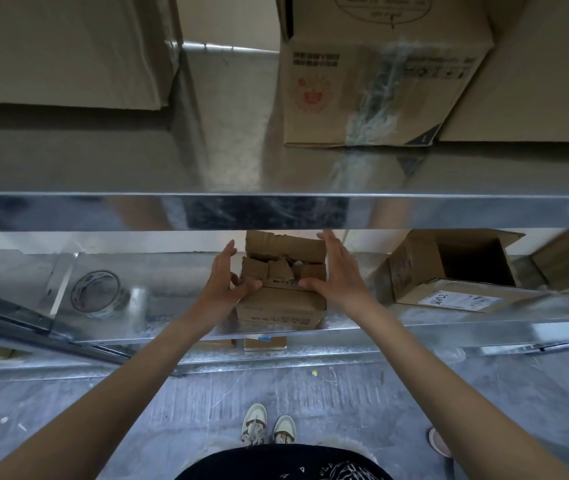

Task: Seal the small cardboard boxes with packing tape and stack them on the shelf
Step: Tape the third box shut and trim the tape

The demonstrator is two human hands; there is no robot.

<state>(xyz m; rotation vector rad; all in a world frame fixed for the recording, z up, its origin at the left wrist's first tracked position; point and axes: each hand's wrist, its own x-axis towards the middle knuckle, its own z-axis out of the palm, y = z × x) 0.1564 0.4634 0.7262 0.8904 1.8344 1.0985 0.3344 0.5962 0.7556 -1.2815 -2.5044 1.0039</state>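
Cardboard box (281, 306) on middle shelf (414, 329), flaps torn, untaped; my left hand (222, 278) and right hand (336, 271) flank it, fingers straight, thumbs on front flap; probably light, crushable, hold by side walls

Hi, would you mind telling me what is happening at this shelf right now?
A person is working on a small cardboard box on the middle metal shelf. The left hand and right hand sit on either side of it, thumbs pressing on its torn flaps, which are not yet taped. A tape roll lies to the left, untouched, and an open box stands to the right.
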